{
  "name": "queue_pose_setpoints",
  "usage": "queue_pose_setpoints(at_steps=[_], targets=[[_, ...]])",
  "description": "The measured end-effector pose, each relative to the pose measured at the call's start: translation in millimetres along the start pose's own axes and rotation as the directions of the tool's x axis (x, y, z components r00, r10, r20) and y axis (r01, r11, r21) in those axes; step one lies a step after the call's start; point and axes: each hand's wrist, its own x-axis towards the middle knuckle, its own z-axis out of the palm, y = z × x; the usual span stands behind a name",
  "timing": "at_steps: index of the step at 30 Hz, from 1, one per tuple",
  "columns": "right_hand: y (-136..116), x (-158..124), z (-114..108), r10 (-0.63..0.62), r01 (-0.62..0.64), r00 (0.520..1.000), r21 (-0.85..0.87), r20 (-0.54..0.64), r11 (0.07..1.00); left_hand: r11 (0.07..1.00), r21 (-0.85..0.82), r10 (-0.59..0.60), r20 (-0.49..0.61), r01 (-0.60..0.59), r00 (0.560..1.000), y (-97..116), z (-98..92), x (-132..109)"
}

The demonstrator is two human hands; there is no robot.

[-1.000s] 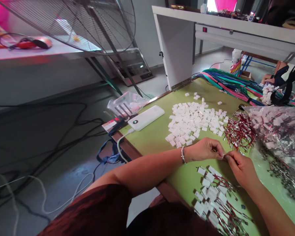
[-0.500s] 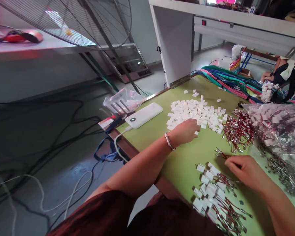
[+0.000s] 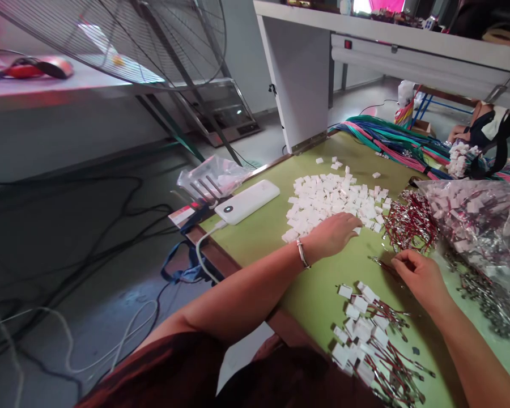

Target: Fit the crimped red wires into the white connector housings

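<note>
My left hand (image 3: 335, 233), with a bracelet at the wrist, is closed with its fingertips on a small white connector (image 3: 357, 230), at the near edge of the pile of white connectors (image 3: 318, 195). To the right, my right hand (image 3: 416, 272) pinches a few short dark red wires with metal ends (image 3: 381, 263), which point left. Beyond it lies a heap of red wires (image 3: 411, 221). Nearer me, white connectors with wires attached (image 3: 363, 328) are spread on the green tabletop (image 3: 306, 294).
A white power bank (image 3: 249, 203) with a cable lies at the table's left edge by a plastic bag (image 3: 215, 173). Clear bags of parts (image 3: 480, 221) are at the right, coloured wire bundles (image 3: 391, 141) at the back. A fan (image 3: 123, 39) stands left.
My left hand has moved right along the pile's near edge, with a white connector now at its fingertips. My right hand has shifted slightly up, still pinching the wires.
</note>
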Motion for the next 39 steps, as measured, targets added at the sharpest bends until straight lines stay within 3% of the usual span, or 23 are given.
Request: queue_pose_setpoints(at_steps=[2, 4, 6, 11, 15, 21, 25, 31, 35, 39], targets=[[-6.5, -2.5, -0.5, 0.013, -0.017, 0.999, 0.113, 0.029, 0.994, 0.951, -0.292, -0.109, -0.009, 0.101, 0.994, 7.0, 2.5, -1.1], [-13.9, -5.6, 0.1, -0.002, -0.007, 0.999, 0.170, 0.050, 0.985, 0.787, -0.583, -0.194, 0.075, 0.201, 0.978, 12.4, 6.1, -2.0], [-20.1, -8.7, 0.6, -0.033, 0.027, 0.999, 0.166, 0.031, 0.986, 0.598, -0.750, -0.220, 0.185, 0.283, 0.958, 15.7, 10.6, -2.3], [-25.7, -13.6, -0.6, -0.103, 0.105, 0.994, 0.150, -0.023, 0.983, 0.316, -0.891, -0.160, 0.289, 0.326, 0.944, 19.8, 18.8, -2.3], [-26.5, -14.3, -0.5, -0.139, 0.135, 0.990, 0.156, 0.012, 0.978, 0.173, -0.924, -0.125, 0.322, 0.340, 0.938, 20.7, 18.3, -3.6], [-24.4, -12.9, -0.1, -0.133, 0.127, 0.991, 0.149, 0.027, 0.981, 0.167, -0.925, -0.040, 0.339, 0.341, 0.940, 15.1, 18.2, -4.9], [-18.3, -11.9, -1.0, -0.195, 0.191, 0.978, 0.065, 0.070, 0.979, 0.187, -0.918, 0.003, 0.355, 0.349, 0.935, 13.2, 18.5, -4.3], [-14.9, -14.3, -2.3, -0.310, 0.311, 0.950, -0.153, 0.031, 0.938, 0.223, -0.906, -0.049, 0.359, 0.361, 0.932, 14.7, 18.0, -4.0], [-19.1, -16.2, -3.0, -0.428, 0.399, 0.903, -0.331, -0.016, 0.855, 0.258, -0.889, -0.059, 0.375, 0.377, 0.925, 12.7, 19.5, -4.6], [-20.6, -16.4, -2.1, -0.431, 0.398, 0.901, -0.307, -0.044, 0.864, 0.253, -0.885, -0.087, 0.382, 0.391, 0.920, 12.3, 18.7, -4.5]])
